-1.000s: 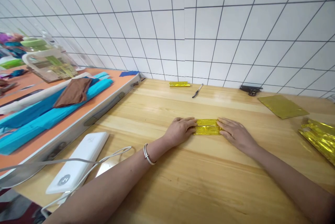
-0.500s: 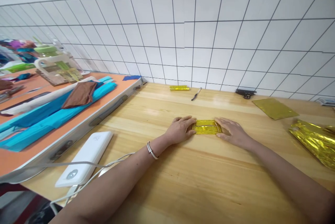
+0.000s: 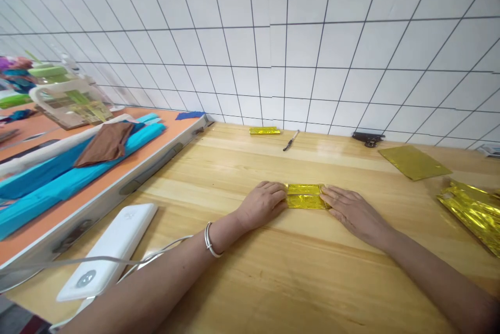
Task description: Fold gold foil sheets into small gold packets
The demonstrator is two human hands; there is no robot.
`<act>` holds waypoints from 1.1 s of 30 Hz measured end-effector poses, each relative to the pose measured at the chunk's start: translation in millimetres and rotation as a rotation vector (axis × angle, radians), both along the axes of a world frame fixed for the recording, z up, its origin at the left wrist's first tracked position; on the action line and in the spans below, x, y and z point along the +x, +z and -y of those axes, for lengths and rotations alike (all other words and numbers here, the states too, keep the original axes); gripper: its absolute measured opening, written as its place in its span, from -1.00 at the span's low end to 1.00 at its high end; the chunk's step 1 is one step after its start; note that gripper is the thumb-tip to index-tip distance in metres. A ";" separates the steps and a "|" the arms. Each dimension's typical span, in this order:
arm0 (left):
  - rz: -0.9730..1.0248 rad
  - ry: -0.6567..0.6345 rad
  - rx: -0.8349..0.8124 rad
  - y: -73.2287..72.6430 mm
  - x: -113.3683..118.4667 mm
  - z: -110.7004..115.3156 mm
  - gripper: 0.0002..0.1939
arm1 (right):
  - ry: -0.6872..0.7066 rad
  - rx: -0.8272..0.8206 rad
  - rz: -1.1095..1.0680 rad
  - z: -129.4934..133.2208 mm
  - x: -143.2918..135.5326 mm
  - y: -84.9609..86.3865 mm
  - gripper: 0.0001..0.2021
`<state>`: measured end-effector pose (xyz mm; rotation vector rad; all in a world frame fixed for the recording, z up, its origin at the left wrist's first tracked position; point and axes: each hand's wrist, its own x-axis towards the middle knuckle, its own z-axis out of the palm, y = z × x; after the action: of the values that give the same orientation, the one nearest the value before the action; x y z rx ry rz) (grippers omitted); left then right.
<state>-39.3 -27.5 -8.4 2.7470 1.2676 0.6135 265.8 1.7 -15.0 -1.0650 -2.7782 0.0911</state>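
A folded sheet of shiny gold foil point(image 3: 303, 201) lies flat on the wooden table, with a lengthwise seam across its middle. My left hand point(image 3: 262, 202) is closed at its left end, fingers curled together; the fingertips and thumb are partly hidden. On the opposite end rests my right hand point(image 3: 349, 209), its fingers stretched out flat over the foil's edge. A silver bangle point(image 3: 211, 240) circles my left wrist.
Along the wall lie a folded gold foil strip point(image 3: 264, 131), a pen point(image 3: 291, 140) and a black clip-like object point(image 3: 368, 138). Gold sheets point(image 3: 414, 162) and crumpled foil point(image 3: 471, 209) sit right. Left are a white power bank point(image 3: 111, 250) with cable and an orange surface point(image 3: 177, 131) bearing coloured fabric.
My right hand's fingers have flattened over the foil's right end, and my left fingers are more curled at the left end. The camera view has shifted slightly.
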 end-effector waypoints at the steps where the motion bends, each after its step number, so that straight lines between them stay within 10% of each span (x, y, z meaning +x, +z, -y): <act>1: 0.014 -0.022 -0.021 -1.1 -2.4 -1.4 -0.84 | 0.017 -0.003 0.017 -1.4 -0.2 -0.4 -0.53; 12: -0.031 -0.301 -0.060 2.9 -25.9 -15.6 -0.75 | 0.172 -0.016 0.002 -23.0 7.2 -1.7 -0.53; 33: -0.107 -0.369 0.021 7.4 -19.8 -26.2 -0.81 | 0.174 0.013 -0.118 -23.3 8.2 -6.7 -0.57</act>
<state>-59.1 -1.4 -1.0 2.9530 0.7369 0.4531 274.0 25.0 -21.7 -0.7857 -2.7545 0.1512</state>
